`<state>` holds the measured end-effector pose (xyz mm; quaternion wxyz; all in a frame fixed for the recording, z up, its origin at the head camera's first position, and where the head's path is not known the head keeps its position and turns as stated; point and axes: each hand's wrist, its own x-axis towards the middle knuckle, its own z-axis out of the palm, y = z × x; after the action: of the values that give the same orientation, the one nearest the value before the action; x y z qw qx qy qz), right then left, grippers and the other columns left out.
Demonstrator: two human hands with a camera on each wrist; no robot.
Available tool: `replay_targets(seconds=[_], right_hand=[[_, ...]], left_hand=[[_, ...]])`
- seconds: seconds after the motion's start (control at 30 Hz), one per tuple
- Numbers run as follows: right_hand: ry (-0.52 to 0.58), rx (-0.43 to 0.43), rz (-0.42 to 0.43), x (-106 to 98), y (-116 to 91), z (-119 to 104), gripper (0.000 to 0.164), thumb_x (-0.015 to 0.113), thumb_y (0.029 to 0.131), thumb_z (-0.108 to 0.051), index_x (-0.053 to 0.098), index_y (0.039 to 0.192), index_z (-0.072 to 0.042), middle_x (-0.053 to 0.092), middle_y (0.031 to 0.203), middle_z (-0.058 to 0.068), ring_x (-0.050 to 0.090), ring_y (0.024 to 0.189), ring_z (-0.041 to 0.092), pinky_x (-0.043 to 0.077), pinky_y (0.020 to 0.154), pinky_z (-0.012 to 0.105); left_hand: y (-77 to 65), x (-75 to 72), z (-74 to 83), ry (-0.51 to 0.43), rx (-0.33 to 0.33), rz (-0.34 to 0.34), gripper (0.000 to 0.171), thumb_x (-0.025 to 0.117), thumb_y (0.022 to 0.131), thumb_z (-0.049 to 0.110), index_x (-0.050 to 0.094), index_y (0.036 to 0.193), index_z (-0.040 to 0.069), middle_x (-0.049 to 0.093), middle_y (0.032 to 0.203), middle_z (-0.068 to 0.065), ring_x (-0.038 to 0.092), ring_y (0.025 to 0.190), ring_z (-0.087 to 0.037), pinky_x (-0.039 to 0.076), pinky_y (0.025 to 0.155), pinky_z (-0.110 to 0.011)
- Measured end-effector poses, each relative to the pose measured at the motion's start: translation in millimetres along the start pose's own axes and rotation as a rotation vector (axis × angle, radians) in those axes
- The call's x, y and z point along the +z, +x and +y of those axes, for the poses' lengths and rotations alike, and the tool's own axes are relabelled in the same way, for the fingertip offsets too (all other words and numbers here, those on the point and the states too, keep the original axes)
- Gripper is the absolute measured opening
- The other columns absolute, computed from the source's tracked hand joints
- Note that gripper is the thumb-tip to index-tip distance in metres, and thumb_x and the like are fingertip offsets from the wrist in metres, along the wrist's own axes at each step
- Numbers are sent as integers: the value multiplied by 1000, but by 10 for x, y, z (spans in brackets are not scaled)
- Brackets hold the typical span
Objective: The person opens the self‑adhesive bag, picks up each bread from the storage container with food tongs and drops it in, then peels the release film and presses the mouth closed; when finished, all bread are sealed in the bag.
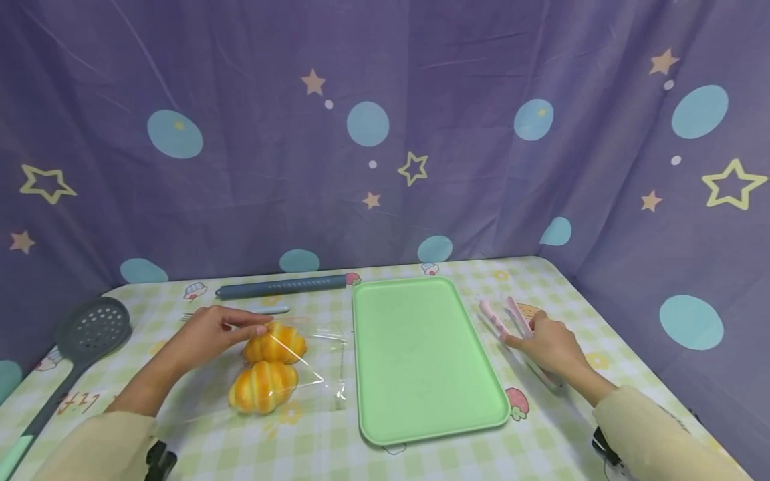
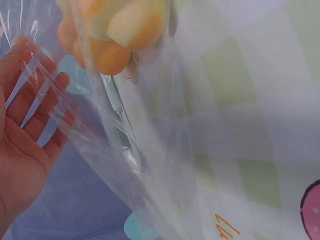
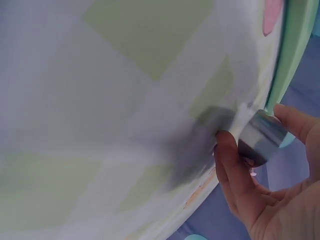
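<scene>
On the left side of the table, two golden croissant-shaped breads (image 1: 265,387) lie one before the other in a clear plastic bag (image 1: 329,364). My left hand (image 1: 207,337) pinches the film of the bag by the farther bread, between thumb and fingertips; in the left wrist view the fingers (image 2: 37,120) show through the film. To the right of a green tray (image 1: 421,361), my right hand (image 1: 553,344) grips metal tongs (image 3: 262,138) with pink tips. The tips stand apart and point away from me, holding nothing.
A dark slotted spoon (image 1: 93,334) lies at the far left. Behind the bag are a fork with a light blue handle (image 1: 271,310) and a long dark blue stick-like item (image 1: 283,287). A round tan item (image 1: 529,310) shows partly behind the right hand. A purple curtain (image 1: 385,67) hangs behind.
</scene>
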<state>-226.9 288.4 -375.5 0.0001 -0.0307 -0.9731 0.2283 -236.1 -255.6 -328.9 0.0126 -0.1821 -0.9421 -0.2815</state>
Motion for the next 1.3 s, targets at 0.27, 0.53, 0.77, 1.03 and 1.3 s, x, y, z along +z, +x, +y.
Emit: replay_targets(seconds=[0.27, 0.53, 0.77, 1.03, 1.3], right_hand=[[-78, 34, 27, 56, 46, -39, 67, 77, 86, -49, 50, 102, 10, 57, 76, 16, 55, 66, 29, 46, 55, 41], [-137, 3, -5, 52, 55, -84, 84, 77, 88, -45, 44, 119, 26, 61, 88, 31, 64, 74, 38, 53, 64, 50], [-171, -3, -46, 32, 55, -128, 94, 74, 90, -46, 38, 132, 30, 56, 115, 45, 63, 96, 54, 54, 76, 57], [-163, 0, -60, 37, 50, -134, 95, 71, 91, -50, 36, 135, 26, 62, 104, 37, 65, 82, 42, 53, 66, 51], [-169, -13, -84, 9, 20, -161, 92, 64, 95, -54, 36, 143, 21, 59, 122, 40, 66, 89, 47, 52, 66, 51]], left_hand=[[10, 4, -1, 4, -21, -22, 36, 71, 96, 37, 77, 121, 12, 74, 116, -13, 70, 102, -33, 58, 75, -40], [13, 12, -14, 12, -10, -10, 35, 71, 96, 38, 77, 121, 14, 74, 116, -11, 69, 106, -33, 58, 79, -44], [10, 24, -22, 11, -10, -10, 35, 72, 96, 38, 77, 121, 15, 74, 116, -10, 69, 105, -31, 57, 79, -43], [17, 27, -15, 15, -7, -9, 34, 72, 96, 37, 77, 121, 14, 74, 116, -10, 69, 105, -31, 56, 79, -41], [25, 29, -8, 25, -6, -8, 34, 72, 96, 37, 77, 120, 14, 75, 115, -9, 68, 107, -32, 55, 80, -40]])
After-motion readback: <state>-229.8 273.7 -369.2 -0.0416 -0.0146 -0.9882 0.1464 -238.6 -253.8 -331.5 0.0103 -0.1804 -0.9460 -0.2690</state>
